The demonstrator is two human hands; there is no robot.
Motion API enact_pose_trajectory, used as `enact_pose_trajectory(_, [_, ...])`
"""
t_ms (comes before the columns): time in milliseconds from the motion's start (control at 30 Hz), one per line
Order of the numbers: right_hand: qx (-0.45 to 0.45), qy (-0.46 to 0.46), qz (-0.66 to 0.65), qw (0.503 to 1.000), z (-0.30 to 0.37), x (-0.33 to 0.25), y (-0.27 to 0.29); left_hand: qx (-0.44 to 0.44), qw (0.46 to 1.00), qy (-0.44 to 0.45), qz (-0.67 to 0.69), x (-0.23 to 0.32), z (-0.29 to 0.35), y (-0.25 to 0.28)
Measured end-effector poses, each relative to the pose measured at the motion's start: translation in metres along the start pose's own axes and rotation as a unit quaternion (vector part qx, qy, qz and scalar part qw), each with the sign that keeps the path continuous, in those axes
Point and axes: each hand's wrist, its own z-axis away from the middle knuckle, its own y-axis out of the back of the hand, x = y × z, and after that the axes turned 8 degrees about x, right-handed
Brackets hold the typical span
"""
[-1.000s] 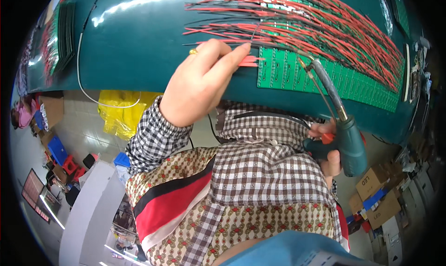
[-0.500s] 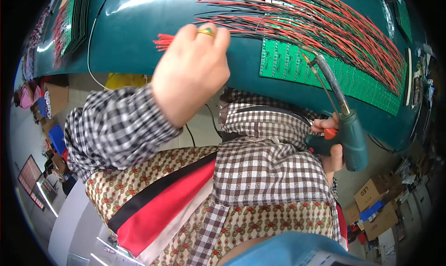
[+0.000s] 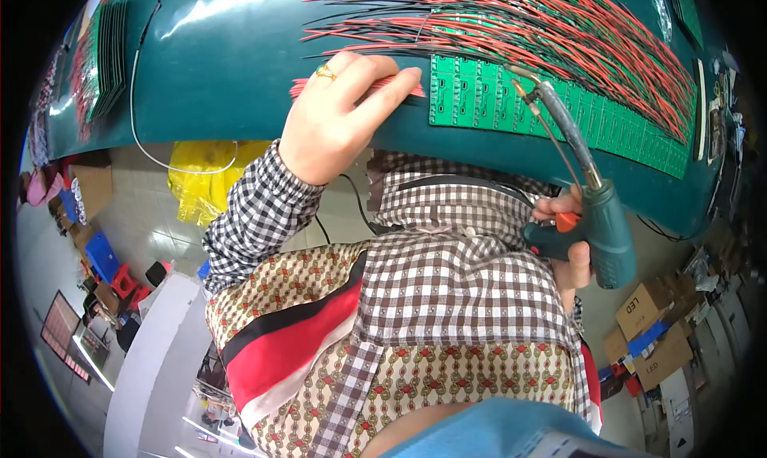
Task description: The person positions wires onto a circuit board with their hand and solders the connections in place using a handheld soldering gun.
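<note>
My left hand (image 3: 339, 121) is over a small bundle of red wires (image 3: 300, 87) on the table, its fingers curled around them. The wires' ends show on both sides of the hand, and the thumb is hidden. Just right of the fingertips lies a panel of green circuit boards (image 3: 459, 97). Long red and black wires (image 3: 551, 50) are spread over its far part. In my closed right hand (image 3: 571, 270) is a dark green soldering gun (image 3: 611, 246) with a red trigger. It stands upright at the table's front edge, its metal tip over the boards.
A stack of green circuit boards (image 3: 108, 58) with red wires stands at the far left. A white cable (image 3: 134, 82) crosses the table and hangs over its edge, near a yellow plastic bag (image 3: 200, 178). Cardboard boxes (image 3: 663, 354) are on the floor at the lower right.
My left hand has come down and slightly closer to me, and its index finger now reaches further right along the red wires. My right hand still grips the soldering gun in nearly the same place.
</note>
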Motion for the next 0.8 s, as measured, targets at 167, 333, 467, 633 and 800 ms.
enact_pose_trajectory(167, [0.010, -0.019, 0.015, 1.000, 0.003, -0.010, -0.014, 0.035, 0.999, 0.018, 0.028, 0.004, 0.001, -0.004])
enact_pose_trajectory(333, [0.020, -0.046, 0.071, 0.996, 0.007, -0.023, -0.020, 0.053, 0.997, 0.023, 0.050, 0.006, -0.003, -0.010])
enact_pose_trajectory(467, [-0.099, -0.062, -0.008, 0.993, 0.000, -0.026, -0.013, 0.042, 0.997, 0.031, 0.048, 0.008, -0.003, -0.010])
enact_pose_trajectory(633, [-0.088, -0.009, 0.045, 0.995, -0.002, -0.025, -0.012, 0.066, 0.997, 0.018, 0.038, 0.005, -0.004, -0.013])
enact_pose_trajectory(800, [-0.077, -0.024, 0.004, 0.997, 0.001, -0.019, -0.014, 0.063, 0.997, 0.018, 0.042, 0.005, -0.002, -0.014])
